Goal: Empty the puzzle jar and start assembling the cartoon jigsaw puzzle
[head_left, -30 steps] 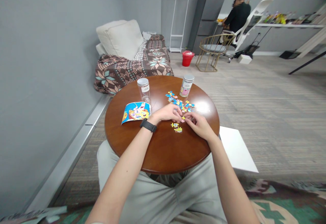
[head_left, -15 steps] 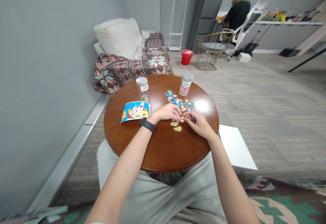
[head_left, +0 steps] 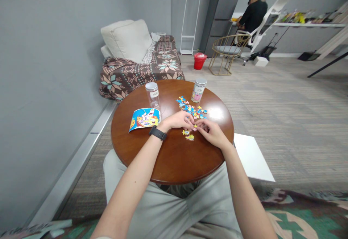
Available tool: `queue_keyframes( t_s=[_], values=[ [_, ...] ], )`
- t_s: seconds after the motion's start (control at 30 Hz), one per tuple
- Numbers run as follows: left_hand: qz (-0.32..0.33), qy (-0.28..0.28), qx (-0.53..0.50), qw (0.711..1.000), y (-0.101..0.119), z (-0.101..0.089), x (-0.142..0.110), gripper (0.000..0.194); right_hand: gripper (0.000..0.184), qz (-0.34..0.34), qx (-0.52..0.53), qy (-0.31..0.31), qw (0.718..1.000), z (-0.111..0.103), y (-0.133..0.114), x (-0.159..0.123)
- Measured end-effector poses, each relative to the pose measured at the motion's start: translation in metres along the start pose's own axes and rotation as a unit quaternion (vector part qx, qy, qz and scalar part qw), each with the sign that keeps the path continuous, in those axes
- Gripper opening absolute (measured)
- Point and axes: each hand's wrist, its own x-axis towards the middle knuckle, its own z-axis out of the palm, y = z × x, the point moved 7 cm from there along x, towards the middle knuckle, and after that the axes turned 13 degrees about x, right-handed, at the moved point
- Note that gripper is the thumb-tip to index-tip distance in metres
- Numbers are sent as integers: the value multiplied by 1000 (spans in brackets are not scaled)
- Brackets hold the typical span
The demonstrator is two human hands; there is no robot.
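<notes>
Between my fingertips is a small yellow and pink jigsaw puzzle piece (head_left: 195, 127). My left hand (head_left: 181, 119), with a black watch (head_left: 157, 133) on its wrist, pinches it from the left. My right hand (head_left: 210, 131) pinches it from the right. Just below, a few yellow puzzle pieces (head_left: 190, 137) lie on the round brown table (head_left: 168, 155). Beyond my hands spreads a loose pile of blue, yellow and pink puzzle pieces (head_left: 202, 112). To the left lies a curled cartoon picture sheet (head_left: 144, 118).
A clear jar with a silver lid (head_left: 152, 94) stands at the table's back left, and a printed jar (head_left: 198, 91) at the back right. Farther off are a covered sofa (head_left: 141, 68), a red bin (head_left: 200, 61), a gold wire chair (head_left: 227, 50) and a seated person (head_left: 254, 16).
Both hands stay in nearly the same spot, with only slight finger movement around the puzzle piece. Nothing else on the table has visibly moved.
</notes>
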Motion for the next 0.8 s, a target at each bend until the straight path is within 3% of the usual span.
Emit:
queue_keyframes(
  t_s=[0.8],
  values=[
    [11,2,-8,1000,3,0,-2,24,17,15,3,8,1000,-1,4,1]
  ],
)
